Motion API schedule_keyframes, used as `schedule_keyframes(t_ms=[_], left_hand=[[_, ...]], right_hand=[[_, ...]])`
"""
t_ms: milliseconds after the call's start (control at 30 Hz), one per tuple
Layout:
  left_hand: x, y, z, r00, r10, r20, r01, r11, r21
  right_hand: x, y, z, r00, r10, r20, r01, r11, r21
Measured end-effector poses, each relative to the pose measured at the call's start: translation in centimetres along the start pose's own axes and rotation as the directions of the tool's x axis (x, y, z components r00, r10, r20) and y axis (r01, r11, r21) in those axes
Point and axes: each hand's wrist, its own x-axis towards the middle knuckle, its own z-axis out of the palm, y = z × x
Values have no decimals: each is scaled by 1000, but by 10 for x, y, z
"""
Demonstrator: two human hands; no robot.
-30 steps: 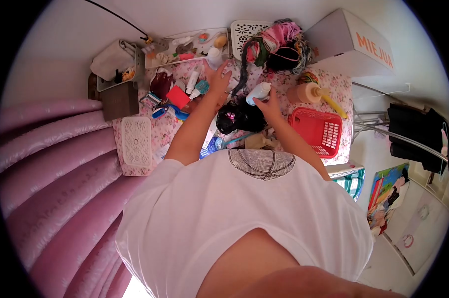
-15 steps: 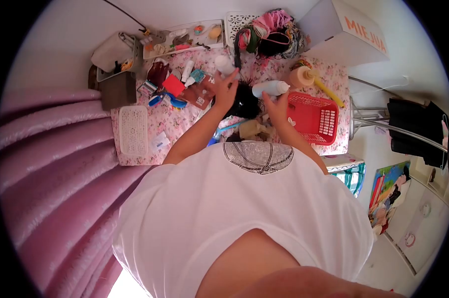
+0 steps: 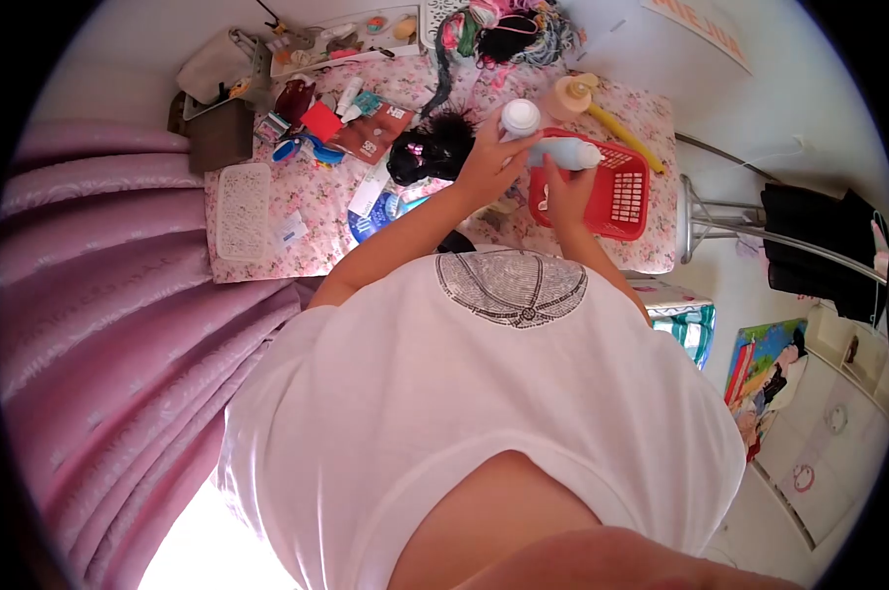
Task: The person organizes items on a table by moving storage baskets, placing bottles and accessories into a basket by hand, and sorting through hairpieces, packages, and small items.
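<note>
In my left hand (image 3: 488, 165) is a white bottle (image 3: 520, 118) with a round white cap turned up toward me. My right hand (image 3: 568, 195) grips a pale bluish-white bottle (image 3: 560, 152) lying nearly sideways, its nozzle end pointing right. The two bottles are close together, over the left and back part of a red plastic basket (image 3: 611, 218). To the left of my left hand lies a black furry bundle (image 3: 434, 147) with a small pink ornament. A blue round-edged packet (image 3: 368, 218) lies partly under my left forearm.
Behind the basket stand a peach pump bottle (image 3: 569, 98) and a yellow stick (image 3: 626, 140). A yarn heap (image 3: 518, 39) is at the back. Left on the floral table (image 3: 312, 265) are a white lattice tray (image 3: 243, 211), a red card (image 3: 321, 122) and a brown packet (image 3: 377, 133).
My left hand has taken hold of the white bottle and carried it right, toward the basket. The right hand still grips its bottle, now farther right over the basket. The view has shifted.
</note>
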Motion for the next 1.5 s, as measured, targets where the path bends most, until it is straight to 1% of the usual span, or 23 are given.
schedule_keyframes(t_ms=[33,133,200,233,333,367,467,500,600,633,700,800,833,900,1000,1100,1200,1233,1333,1367,1433,1467,1500], left_hand=[[2,4,8,999,8,35,-9,1000,13],[2,2,40,994,4,105,-7,1000,29],[0,-4,63,992,33,126,-36,999,22],[-1,-9,72,989,-5,147,5,1000,3],[-6,-34,84,925,-159,345,50,951,305],[-10,-48,87,908,-162,385,-19,905,425],[-20,-55,88,922,-182,343,-31,846,532],[-22,-56,86,899,-201,389,-67,814,577],[-21,-52,90,911,-252,326,-37,739,672],[-20,-47,88,938,-230,260,5,757,653],[-17,-46,85,938,-234,257,18,771,637],[-18,-53,82,951,-197,237,8,785,620],[-18,-55,81,958,-177,227,-1,786,618],[-17,-54,80,962,-203,183,63,817,573],[-17,-50,78,969,-211,129,113,841,528],[-18,-46,77,979,-184,93,114,858,501],[-17,-36,76,981,-186,61,138,877,460],[-14,-34,76,980,-192,49,151,884,443],[-12,-38,81,969,-242,-43,230,832,505],[-12,-43,82,946,-324,-14,296,845,446],[-14,-55,81,879,-472,61,429,842,327],[-15,-60,81,883,-465,62,422,845,330],[-14,-61,81,886,-459,62,415,847,333]], right_hand=[[3,0,-9,999,20,-26,-20,1000,6],[14,23,-44,996,60,72,-39,965,-259],[17,30,-63,983,85,162,-22,935,-355],[17,32,-69,973,103,205,-13,916,-401],[20,33,-85,908,280,311,-195,941,-277],[20,39,-89,895,299,331,-205,935,-288],[24,55,-95,862,316,397,-210,934,-287],[24,53,-93,856,300,420,-201,943,-264],[21,52,-89,818,310,485,-217,947,-238],[21,55,-87,797,316,514,-240,948,-209],[19,72,-87,754,308,580,-250,951,-180],[13,107,-86,744,278,608,-110,948,-299],[11,109,-84,767,278,578,-106,943,-314],[4,105,-80,810,278,516,-99,933,-347],[6,92,-77,765,411,496,-353,911,-212],[16,94,-79,817,292,498,-174,947,-269],[32,87,-88,861,303,409,-80,874,-480],[36,81,-87,915,222,336,-24,863,-505],[64,67,-77,945,210,252,-116,932,-344],[72,75,-71,967,147,210,-86,958,-273],[89,79,-58,972,-19,235,104,930,-354],[96,80,-51,962,-102,253,197,900,-390],[104,80,-43,958,-130,257,224,898,-378]])
